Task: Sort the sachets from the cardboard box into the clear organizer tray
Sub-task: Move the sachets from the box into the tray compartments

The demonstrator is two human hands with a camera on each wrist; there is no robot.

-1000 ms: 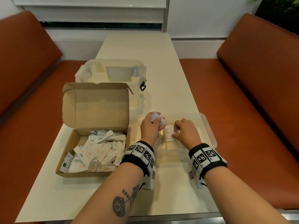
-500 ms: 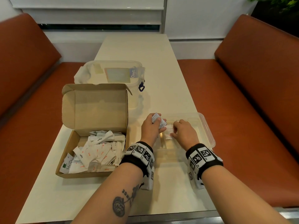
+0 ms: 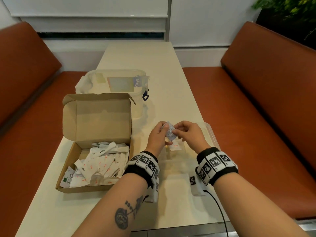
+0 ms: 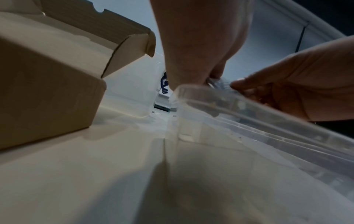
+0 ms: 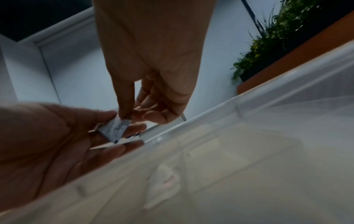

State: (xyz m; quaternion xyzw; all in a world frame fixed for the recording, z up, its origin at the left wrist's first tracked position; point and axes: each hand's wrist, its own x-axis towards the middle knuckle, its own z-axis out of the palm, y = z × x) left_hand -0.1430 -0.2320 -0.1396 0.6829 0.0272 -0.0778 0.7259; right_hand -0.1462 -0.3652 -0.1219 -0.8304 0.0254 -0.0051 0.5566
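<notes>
Matt cardboard box point(image 3: 95, 117); clear glossy plastic tray point(image 3: 211, 134); paper sachets point(image 3: 100, 166).

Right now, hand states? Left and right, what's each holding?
Left hand: fingers curled round a small silvery-grey printed sachet, held above the clear plastic organizer tray.
Right hand: pinches the same sachet's edge.

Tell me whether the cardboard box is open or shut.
Open. The cardboard box has its lid flap standing upright at the back, and the loose white sachets piled inside show plainly from above.
</notes>
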